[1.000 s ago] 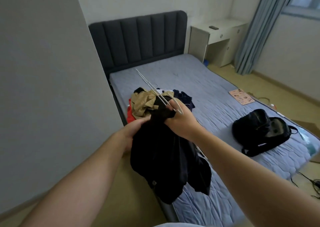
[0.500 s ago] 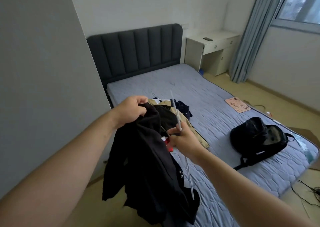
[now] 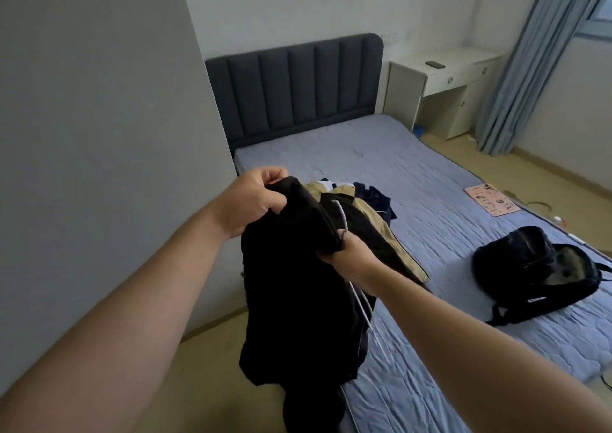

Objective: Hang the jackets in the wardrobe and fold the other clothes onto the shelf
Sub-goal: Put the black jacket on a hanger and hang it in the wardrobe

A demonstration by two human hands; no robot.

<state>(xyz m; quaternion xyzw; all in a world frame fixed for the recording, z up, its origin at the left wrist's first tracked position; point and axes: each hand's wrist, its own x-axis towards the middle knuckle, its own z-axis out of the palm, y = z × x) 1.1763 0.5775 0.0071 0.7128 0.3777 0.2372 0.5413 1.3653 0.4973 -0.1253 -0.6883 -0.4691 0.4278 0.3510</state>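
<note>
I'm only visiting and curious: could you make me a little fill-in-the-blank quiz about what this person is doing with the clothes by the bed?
1. The jacket held by the left hand and the right hand is ____ in colour.
2. The white hanger is gripped by the ____ hand.
3. The backpack lies ____ the bed, right of the clothes pile.
Missing words: black; right; on.

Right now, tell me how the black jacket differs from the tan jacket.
The black jacket hangs in the air, gripped by the left hand and right hand; the tan jacket lies on the bed. The black jacket has a white hanger at it; the tan jacket shows none. Both are rumpled, neither is hung up.
</note>
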